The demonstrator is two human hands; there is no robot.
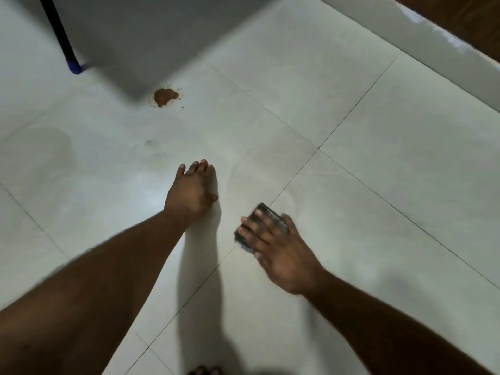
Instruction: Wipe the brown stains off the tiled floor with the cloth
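Both of my bare arms reach out from the bottom edge, and a few of my toes [203,370] peek in down there too. My right hand [281,255] lies flat on the cloth [258,226], fingers spread out straight over it, so my grip there is not clenched, it just presses the cloth down on the floor [378,185]. That cloth is dark and grey, folded small, and it looks blurry. It sits just beside a thin dark line where the tiles meet. Pale smeary rings show on the tile around it and a bit past it. My left hand [192,189] is close by on the left, palm down on the floor, fingers straight and close together, holding nothing. Its shadow runs back along the tile toward me. Farther away, up past my left hand, is one brown stain [165,96] with tiny brown specks around it, well apart from the cloth. It lies at the edge of a big grey shadow. Over at the top left a black pole [58,31] with a blue tip stands on the floor. Along the top right runs a white strip of wall with brown wood [470,20] behind it.
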